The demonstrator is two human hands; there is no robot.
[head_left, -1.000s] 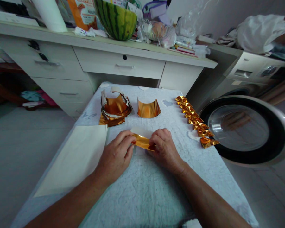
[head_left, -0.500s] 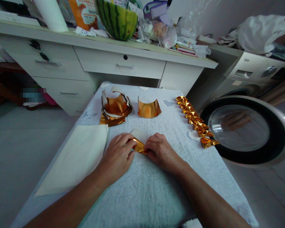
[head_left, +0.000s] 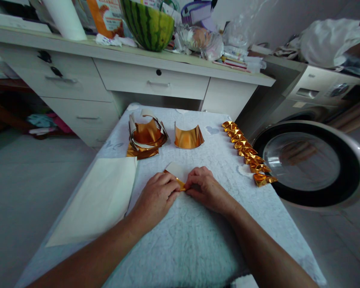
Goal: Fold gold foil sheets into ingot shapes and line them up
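A sheet of gold foil paper (head_left: 177, 169), pale on its upper face, lies at the middle of the cloth-covered table with its near edge folded over to show gold. My left hand (head_left: 160, 194) is closed on the folded edge, fingers pressed along it. At the right end of the same fold, my right hand (head_left: 205, 188) pinches the paper between thumb and fingers. Beyond them stands a single curved gold sheet (head_left: 189, 138), and to its left a pile of curled gold sheets (head_left: 147, 136). A row of folded gold foil pieces (head_left: 244, 150) runs along the right side.
A flat cream paper sheet (head_left: 93, 200) lies at the table's left. Behind is a white desk (head_left: 180, 66) bearing half a watermelon (head_left: 148, 26) and plastic bags. To the right, a washing machine's open round door (head_left: 312, 164) stands close to the table edge.
My left hand has slid right along the fold, closer to my right hand, and covers more of it. Less gold shows between the hands, and the folded strip looks narrower.
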